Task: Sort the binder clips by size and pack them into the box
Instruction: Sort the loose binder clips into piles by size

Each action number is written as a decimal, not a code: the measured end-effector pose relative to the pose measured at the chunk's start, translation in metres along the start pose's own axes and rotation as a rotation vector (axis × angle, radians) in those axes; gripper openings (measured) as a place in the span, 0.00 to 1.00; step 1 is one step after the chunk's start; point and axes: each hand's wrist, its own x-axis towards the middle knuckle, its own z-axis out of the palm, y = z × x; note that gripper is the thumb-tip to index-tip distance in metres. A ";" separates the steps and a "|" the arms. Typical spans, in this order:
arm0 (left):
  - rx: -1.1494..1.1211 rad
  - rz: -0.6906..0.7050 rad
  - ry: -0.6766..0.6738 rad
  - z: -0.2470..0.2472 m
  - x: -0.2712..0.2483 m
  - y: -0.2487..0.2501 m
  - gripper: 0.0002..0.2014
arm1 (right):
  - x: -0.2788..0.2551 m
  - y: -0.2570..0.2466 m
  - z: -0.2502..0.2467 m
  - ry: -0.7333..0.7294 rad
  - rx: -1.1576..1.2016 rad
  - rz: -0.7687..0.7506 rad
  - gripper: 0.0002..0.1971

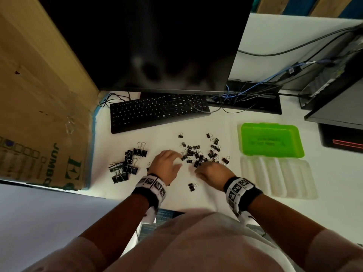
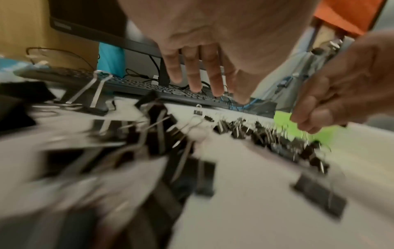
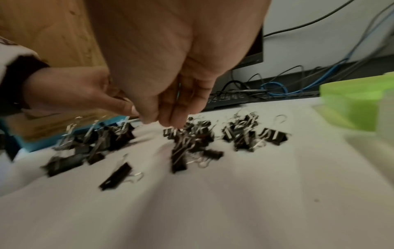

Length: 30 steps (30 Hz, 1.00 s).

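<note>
On the white desk (image 1: 225, 203), the heap of small black metal binder clips (image 1: 198, 154) sits just ahead of the right hand (image 1: 212, 172), whose curled fingers seem pinched on one, while the left hand (image 1: 167, 163) is held spread and empty beside it, and the open green plastic box (image 1: 272, 140) lies off right.

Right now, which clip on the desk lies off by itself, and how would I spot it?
Start at the white desk and the small-clip pile in its middle. The lone small clip lies on the near side of that pile, between the person's wrists, touching no other clip.
</note>
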 end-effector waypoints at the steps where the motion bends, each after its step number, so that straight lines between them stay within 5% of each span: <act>1: -0.050 -0.050 0.011 -0.001 0.012 0.007 0.14 | 0.000 0.007 -0.002 0.069 -0.012 0.026 0.11; 5: -0.078 -0.175 -0.017 -0.001 0.053 0.026 0.14 | 0.006 0.028 -0.007 -0.029 -0.135 0.134 0.19; 11: -0.015 -0.289 -0.109 0.009 0.077 0.024 0.13 | 0.007 0.030 0.002 -0.065 -0.140 0.183 0.11; 20: -0.179 -0.010 -0.109 -0.014 0.067 0.040 0.22 | -0.015 0.045 -0.011 0.227 0.384 0.338 0.13; 23: -0.190 0.051 -0.226 -0.016 0.041 0.046 0.21 | -0.024 0.043 -0.010 0.116 0.532 0.347 0.16; 30: -0.079 -0.002 -0.485 0.015 -0.011 0.033 0.27 | -0.037 0.035 0.000 -0.185 0.428 0.309 0.10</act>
